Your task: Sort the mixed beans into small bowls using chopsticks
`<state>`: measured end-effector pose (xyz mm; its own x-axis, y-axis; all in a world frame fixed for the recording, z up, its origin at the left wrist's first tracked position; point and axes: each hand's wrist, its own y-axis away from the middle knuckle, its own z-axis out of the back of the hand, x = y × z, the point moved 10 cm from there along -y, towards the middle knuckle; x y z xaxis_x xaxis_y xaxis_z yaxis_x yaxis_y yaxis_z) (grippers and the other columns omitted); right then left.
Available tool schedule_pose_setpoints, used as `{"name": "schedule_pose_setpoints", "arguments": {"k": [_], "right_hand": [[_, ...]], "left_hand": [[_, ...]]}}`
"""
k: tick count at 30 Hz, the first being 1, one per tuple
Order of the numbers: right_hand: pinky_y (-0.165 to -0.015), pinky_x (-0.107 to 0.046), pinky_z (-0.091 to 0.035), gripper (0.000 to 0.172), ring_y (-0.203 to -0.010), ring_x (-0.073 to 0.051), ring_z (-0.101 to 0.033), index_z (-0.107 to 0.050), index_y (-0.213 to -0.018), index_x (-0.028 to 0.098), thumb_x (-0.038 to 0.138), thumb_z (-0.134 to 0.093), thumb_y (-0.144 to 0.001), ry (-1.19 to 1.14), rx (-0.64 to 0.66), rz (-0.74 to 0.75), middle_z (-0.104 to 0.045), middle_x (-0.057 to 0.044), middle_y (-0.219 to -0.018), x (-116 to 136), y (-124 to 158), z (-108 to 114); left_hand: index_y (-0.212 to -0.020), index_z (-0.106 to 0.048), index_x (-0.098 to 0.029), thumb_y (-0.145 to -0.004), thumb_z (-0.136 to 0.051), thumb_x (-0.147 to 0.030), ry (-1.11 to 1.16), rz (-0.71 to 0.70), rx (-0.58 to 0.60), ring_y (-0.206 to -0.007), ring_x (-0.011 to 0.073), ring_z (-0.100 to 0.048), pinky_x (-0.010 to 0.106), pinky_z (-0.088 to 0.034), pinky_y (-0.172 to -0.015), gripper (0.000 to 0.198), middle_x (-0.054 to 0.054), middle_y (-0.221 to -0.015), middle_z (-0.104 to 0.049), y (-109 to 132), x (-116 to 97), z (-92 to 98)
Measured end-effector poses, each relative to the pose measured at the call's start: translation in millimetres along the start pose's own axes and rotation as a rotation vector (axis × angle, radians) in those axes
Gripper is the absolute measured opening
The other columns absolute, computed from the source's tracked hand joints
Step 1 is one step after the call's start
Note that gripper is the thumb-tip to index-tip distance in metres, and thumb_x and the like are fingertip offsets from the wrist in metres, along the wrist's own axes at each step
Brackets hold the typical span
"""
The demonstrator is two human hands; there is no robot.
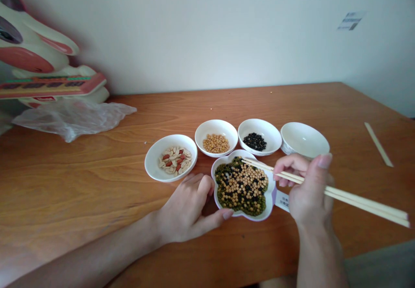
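Observation:
My right hand [311, 188] grips a pair of wooden chopsticks [353, 196]. Their tips reach into the far side of a flower-shaped dish [213, 193] of mixed beans: soybeans [251, 175], black beans and green mung beans [257, 208]. I cannot make out whether a bean sits between the tips. My left hand [191, 208] steadies the dish from its left, thumb at the near rim and fingers curled at the side. Behind it stand a bowl of soybeans [216, 143], a bowl of black beans [255, 141] and an empty white bowl [304, 139]. A bowl of peanuts [175, 160] is left of the dish.
A white label [282, 200] shows beside the dish, partly behind my right hand. A paper chopstick sleeve or strip [378, 144] lies at right. At the back left, a crumpled plastic bag [74, 115] lies before a toy keyboard [52, 84]. The wall [207, 33] bounds the table.

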<state>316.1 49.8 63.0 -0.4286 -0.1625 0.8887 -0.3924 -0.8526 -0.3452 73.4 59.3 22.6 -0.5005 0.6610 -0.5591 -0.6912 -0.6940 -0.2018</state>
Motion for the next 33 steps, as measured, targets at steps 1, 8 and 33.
{"name": "schedule_pose_setpoints", "arguments": {"k": [1,8,33], "right_hand": [[-0.042,-0.028,-0.04,0.094,-0.046,-0.016,-0.053,-0.069,-0.06,0.02,0.083,-0.013,-0.103,-0.001,0.012,0.0,-0.062,-0.007,-0.051,-0.3,1.0,-1.4],[-0.045,-0.029,-0.042,0.096,-0.05,-0.016,-0.056,-0.07,-0.063,0.021,0.081,-0.007,-0.104,0.025,0.103,-0.009,-0.063,-0.007,-0.054,-6.8,4.0,-1.2],[-0.044,-0.028,-0.04,0.094,-0.049,-0.016,-0.055,-0.07,-0.06,0.021,0.077,-0.011,-0.107,0.036,0.073,0.011,-0.061,-0.007,-0.051,2.5,8.3,2.1]], "left_hand": [[-0.1,-0.05,-0.023,-0.102,-0.064,-0.057,-0.001,0.001,0.002,-0.076,0.0228,-0.063,0.037,-0.051,-0.067,0.037,0.005,-0.088,-0.066,0.2,0.2,-0.2],[-0.098,-0.051,-0.022,-0.102,-0.063,-0.059,0.012,0.021,0.02,-0.076,0.0239,-0.063,0.038,-0.051,-0.067,0.038,0.005,-0.086,-0.066,-0.6,1.6,-0.8],[-0.098,-0.049,-0.024,-0.101,-0.065,-0.057,0.018,0.002,-0.007,-0.074,0.0223,-0.063,0.036,-0.051,-0.065,0.037,0.004,-0.086,-0.066,-1.9,-1.7,2.3]]}}
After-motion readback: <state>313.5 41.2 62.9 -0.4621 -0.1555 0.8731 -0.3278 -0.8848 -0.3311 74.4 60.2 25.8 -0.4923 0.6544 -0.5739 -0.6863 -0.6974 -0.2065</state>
